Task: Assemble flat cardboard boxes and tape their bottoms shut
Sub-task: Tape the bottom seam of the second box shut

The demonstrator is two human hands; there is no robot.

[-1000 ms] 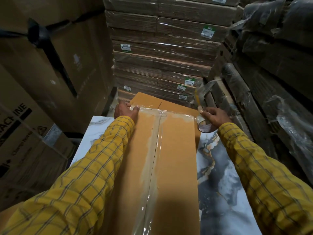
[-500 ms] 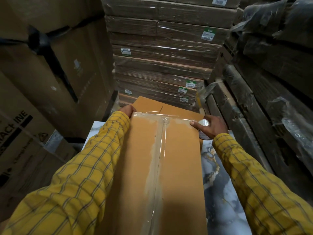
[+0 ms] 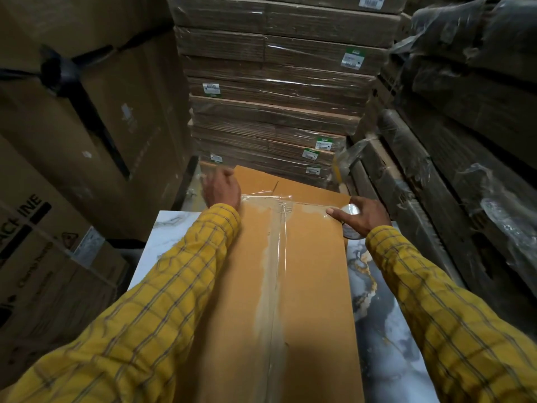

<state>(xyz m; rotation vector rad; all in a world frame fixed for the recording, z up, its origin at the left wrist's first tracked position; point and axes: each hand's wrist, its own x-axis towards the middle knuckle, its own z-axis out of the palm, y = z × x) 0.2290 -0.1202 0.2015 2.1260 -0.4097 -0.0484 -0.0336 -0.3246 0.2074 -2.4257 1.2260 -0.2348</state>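
A brown cardboard box (image 3: pixel 313 286) stands bottom up on a marble-patterned table (image 3: pixel 386 330). Clear tape (image 3: pixel 276 274) runs down its centre seam, and a second strip crosses the far edge. My left hand (image 3: pixel 220 189) presses flat on the far left corner of the box, over the end of the cross strip. My right hand (image 3: pixel 363 218) holds a roll of clear tape (image 3: pixel 350 225) at the far right corner, with its index finger stretched onto the cross strip. Beyond the taped edge a far flap (image 3: pixel 279 181) shows.
A tall stack of plastic-wrapped flat cartons (image 3: pixel 273 91) rises right behind the box. Large printed cartons (image 3: pixel 58 199) crowd the left side. Wrapped bundles on racks (image 3: pixel 465 158) line the right. The table's marble top shows on both sides of the box.
My left hand slid from the top of the box out over its far left corner. My right hand brought the roll in against the far right corner and laid a finger on the strip.
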